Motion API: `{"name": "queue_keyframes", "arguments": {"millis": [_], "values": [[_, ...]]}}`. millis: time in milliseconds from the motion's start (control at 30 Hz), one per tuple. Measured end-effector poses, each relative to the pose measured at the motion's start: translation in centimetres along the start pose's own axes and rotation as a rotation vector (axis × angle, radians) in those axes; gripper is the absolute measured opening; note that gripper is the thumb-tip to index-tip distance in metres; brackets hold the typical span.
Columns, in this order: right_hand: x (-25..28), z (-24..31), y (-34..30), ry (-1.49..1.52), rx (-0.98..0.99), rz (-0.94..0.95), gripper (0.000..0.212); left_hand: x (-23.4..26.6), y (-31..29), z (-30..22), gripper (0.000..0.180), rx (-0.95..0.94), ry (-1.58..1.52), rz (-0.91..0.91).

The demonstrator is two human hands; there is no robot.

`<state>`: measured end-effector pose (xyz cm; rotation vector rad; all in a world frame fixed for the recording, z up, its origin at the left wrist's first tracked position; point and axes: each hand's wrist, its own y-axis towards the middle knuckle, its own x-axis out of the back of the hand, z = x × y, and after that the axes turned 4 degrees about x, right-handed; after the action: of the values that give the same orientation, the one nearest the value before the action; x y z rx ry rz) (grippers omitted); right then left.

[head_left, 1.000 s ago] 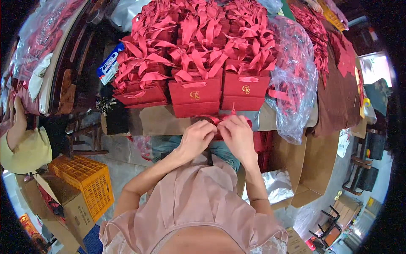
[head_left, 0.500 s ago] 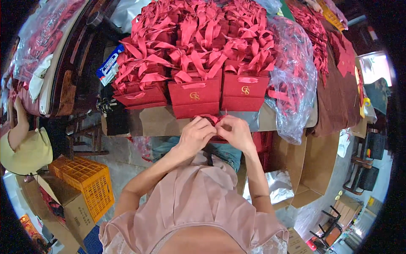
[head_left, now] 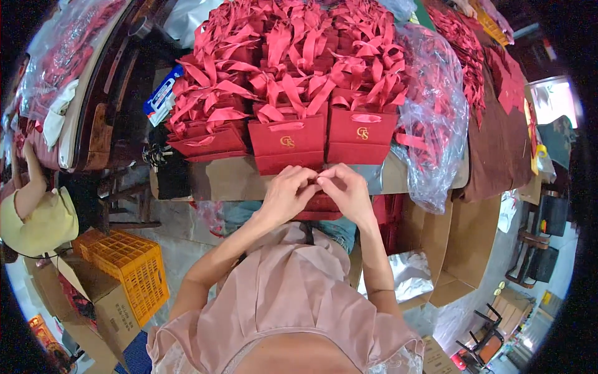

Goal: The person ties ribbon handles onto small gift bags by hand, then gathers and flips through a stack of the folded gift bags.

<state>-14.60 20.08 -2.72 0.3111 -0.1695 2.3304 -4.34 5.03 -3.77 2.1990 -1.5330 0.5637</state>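
At twelve o'clock, rows of red gift bags (head_left: 286, 146) already carry ribbons (head_left: 227, 115); one red piece (head_left: 321, 210), at six o'clock from the left hand (head_left: 289, 192) and right hand (head_left: 349, 192), seems unfinished. Their fingertips meet; what they pinch, I cannot tell. Earlier, red ribbon showed between them; now it is hidden.

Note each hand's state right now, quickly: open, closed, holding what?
Left hand: closed in a pinch; anything held is hidden.
Right hand: also pinched closed; anything held is hidden.
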Motion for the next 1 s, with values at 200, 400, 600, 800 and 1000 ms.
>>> {"name": "queue_keyframes", "arguments": {"millis": [200,400,600,800,1000], "values": [[2.2,2.1,-0.7,-0.219,-0.087,0.001,0.014,-0.8,-0.5,1.5,0.015,-0.002,0.025,-0.038],[2.4,0.7,1.2,-0.582,-0.072,-0.11,0.021,-0.6,-0.4,1.1,0.018,0.053,0.04,-0.001],[0.4,-2.5,1.7,-0.63,-0.106,-0.046,0.022,-0.7,-0.3,0.8,0.016,0.005,0.068,-0.019],[1.1,-3.1,1.1,-0.222,-0.072,-0.037,0.014,-0.7,-0.1,0.7,0.016,0.062,0.103,0.007],[0.7,-2.6,-0.1,0.012,-0.01,0.039,0.015,-0.8,0.5,-0.2,0.017,0.025,0.113,-0.023]]}}
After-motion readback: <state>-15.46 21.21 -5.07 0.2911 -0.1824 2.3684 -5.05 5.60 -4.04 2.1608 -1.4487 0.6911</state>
